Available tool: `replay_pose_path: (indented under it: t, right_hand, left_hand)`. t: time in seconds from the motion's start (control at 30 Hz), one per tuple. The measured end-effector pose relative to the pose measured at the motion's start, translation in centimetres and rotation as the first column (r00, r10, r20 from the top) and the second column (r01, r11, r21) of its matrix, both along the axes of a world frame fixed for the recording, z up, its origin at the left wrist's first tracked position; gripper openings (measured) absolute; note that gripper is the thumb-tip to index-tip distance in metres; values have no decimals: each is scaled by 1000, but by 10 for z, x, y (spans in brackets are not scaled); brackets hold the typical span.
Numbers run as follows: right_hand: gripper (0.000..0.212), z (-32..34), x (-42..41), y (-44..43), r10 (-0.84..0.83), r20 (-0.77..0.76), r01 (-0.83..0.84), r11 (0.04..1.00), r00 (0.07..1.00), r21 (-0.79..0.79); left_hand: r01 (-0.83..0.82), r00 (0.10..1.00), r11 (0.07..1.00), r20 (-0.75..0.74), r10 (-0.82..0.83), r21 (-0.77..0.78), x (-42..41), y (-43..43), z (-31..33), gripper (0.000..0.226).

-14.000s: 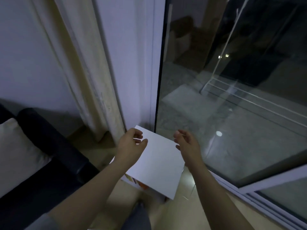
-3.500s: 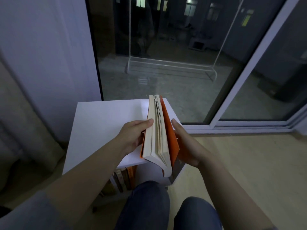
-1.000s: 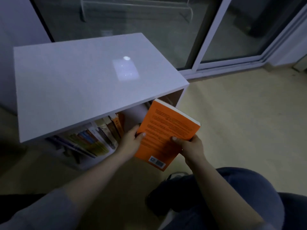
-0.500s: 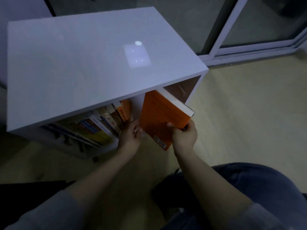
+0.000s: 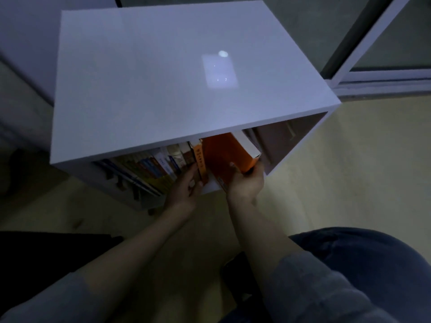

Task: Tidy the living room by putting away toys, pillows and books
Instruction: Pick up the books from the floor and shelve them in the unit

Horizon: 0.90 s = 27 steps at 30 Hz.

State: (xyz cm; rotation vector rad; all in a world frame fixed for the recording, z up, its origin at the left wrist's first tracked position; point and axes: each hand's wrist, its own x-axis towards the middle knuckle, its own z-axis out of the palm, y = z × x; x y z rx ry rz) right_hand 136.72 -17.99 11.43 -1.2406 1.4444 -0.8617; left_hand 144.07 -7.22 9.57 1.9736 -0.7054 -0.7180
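Under the shelf top (image 5: 163, 78), the right hand (image 5: 245, 183) grips the orange book (image 5: 224, 157), partly inserted. At its 9 o'clock, the left hand (image 5: 186, 185) presses the shelved books (image 5: 158, 166).

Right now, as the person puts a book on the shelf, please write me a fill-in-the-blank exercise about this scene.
1. The right hand grips a book with an ____ cover.
2. The left hand presses on the row of books, which stands to the ____ of that book.
3. The book is partly inside the bookshelf, whose top is ____ in colour.

Missing words: orange; left; white.
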Motion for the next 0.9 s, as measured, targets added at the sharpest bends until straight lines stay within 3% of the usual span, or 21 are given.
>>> replay_pose_path:
  t: [0.17,0.47,0.9]
  right_hand:
    - [16,-13,24,2,42,54,-41,999,998,-9]
    - [15,-31,28,3,330,31,-332,940,943,84]
    - [23,-29,44,8,365,119,-377,922,923,95]
  left_hand:
    - [32,999,999,1,-32,-17,9,5,0,49]
    - [-15,1000,1000,-5,15,1,19,23,-13,42]
    - [-22,999,999,-28,23,39,26,35,-13,39]
